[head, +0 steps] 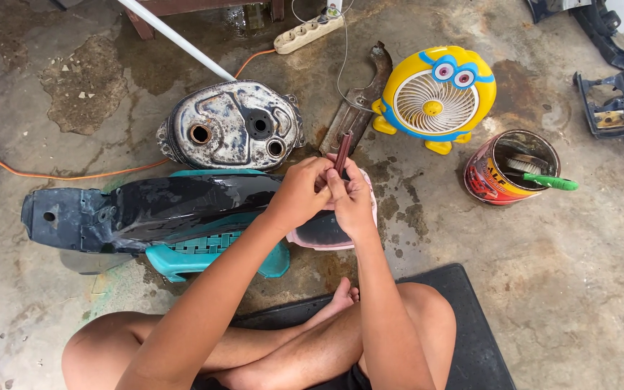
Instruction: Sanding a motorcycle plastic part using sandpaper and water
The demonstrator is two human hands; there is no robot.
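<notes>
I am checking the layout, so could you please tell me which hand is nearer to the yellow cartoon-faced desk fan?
Right. The right hand sits below-left of the yellow cartoon-faced desk fan; the left hand lies farther left.

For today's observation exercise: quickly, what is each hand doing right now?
Left hand: closed, gripping the dark reddish stick.
Right hand: closed on the same stick.

We sit cross-legged on a mat (471, 325) at the floor's (586, 289) near edge. Before us a fender (153, 209) lies across a stool (211, 253); our hands (330, 195) meet over its right end, gripping a stick (342, 153). Behind the fender, a tank (231, 124). Right of the tank, a fan (436, 97); right again, a can (510, 167) with a brush (549, 180) in it. A power strip (308, 32) lies at the far edge.
</notes>
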